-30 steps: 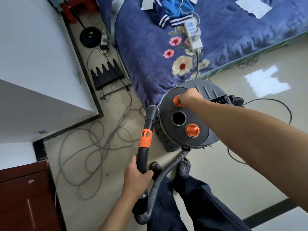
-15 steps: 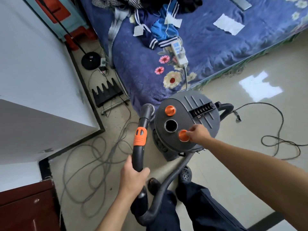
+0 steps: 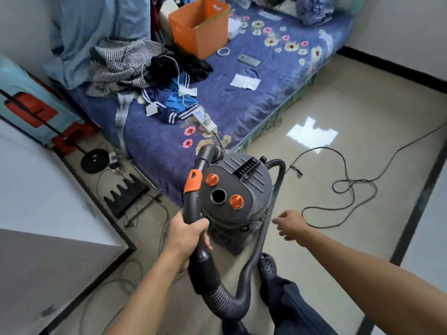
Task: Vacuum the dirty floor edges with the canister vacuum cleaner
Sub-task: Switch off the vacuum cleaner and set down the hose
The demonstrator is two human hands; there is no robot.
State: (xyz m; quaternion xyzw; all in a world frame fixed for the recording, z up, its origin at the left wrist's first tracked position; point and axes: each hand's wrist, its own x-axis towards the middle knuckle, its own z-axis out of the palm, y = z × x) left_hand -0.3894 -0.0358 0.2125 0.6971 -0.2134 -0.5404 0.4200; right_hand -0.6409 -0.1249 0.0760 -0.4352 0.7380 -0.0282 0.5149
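The floor [image 3: 350, 250] was not vacuumed yet; I judged I was at the end of setting up, about to start on the edges. The bed [image 3: 242, 105] filled the far side. The canister vacuum cleaner [image 3: 244, 187] stood on the floor against the bed's near corner, right in front of my feet. Its hose [image 3: 244, 281] looped down from the handle, round near my shoe and up the canister's right side. My left hand [image 3: 187, 232] was wrapped tight round the black wand handle [image 3: 192, 204], just below its orange collar. My right hand [image 3: 290, 224] hung free to the right of the canister, fingers loosely spread, holding nothing. The black power cord [image 3: 350, 189] trailed over the floor to the right.

Next I would have to swing the wand down to the strip of floor at the left, between bed and wall. That called for care, as grey cables [image 3: 167, 221] lay there and could be sucked in or snagged.

Half a second before, my right fingers had been on the near orange knob [image 3: 237, 201]; a second before, on the far knob [image 3: 212, 179]. Now that hand had come off and drawn back. My left grip had not changed. My head had lifted, so far more of the bed showed.
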